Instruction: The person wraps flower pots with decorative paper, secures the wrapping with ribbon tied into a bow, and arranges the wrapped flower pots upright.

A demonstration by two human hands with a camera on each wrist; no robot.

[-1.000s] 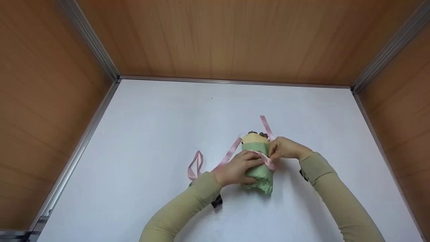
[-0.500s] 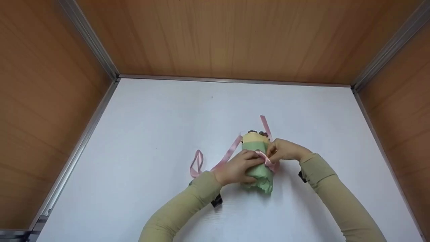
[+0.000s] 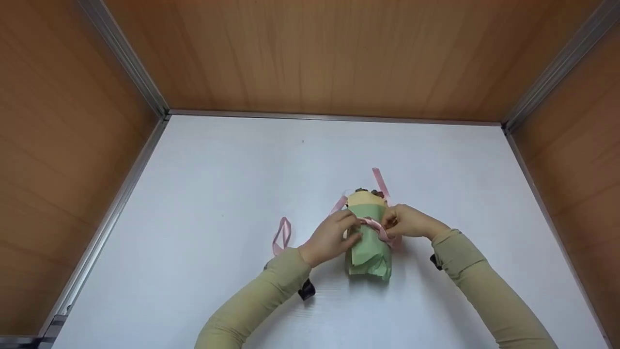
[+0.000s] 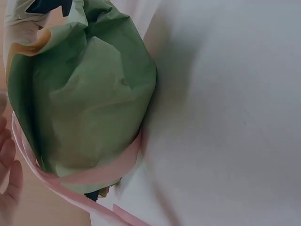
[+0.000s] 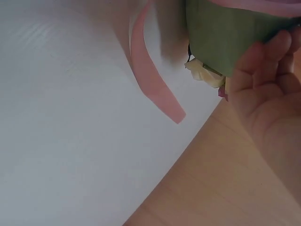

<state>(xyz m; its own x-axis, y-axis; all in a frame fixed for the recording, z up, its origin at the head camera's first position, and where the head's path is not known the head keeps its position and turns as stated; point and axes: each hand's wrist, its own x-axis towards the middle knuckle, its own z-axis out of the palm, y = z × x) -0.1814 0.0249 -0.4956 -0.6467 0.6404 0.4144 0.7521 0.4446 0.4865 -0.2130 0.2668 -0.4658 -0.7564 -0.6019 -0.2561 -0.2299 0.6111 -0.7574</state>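
A small bouquet wrapped in green paper (image 3: 368,259), with cream paper and flower heads at its far end, lies right of the middle of the white table. Pink ribbon (image 3: 372,223) circles its waist, and a green fold overhangs its near end in the left wrist view. At the bouquet's right side, my right hand (image 3: 411,221) pinches the ribbon with curled fingers. My left hand (image 3: 329,237) is at the left side, index fingertip right at the ribbon, thumb apart from the fingers. The left wrist view shows these fingers (image 4: 7,150) bent loosely beside the ribbon band.
One loose ribbon tail (image 5: 155,84) extends past the flower end on the right. To the left, a ribbon loop (image 3: 282,233) lies on the white table (image 3: 218,169), partly behind the left forearm. Wood-patterned panels (image 3: 310,58) with metal edging enclose the back and sides.
My left hand has slid left off the top of the wrap, uncovering more green paper and ribbon. My right hand stays at the bouquet's right side, slightly lower in view.
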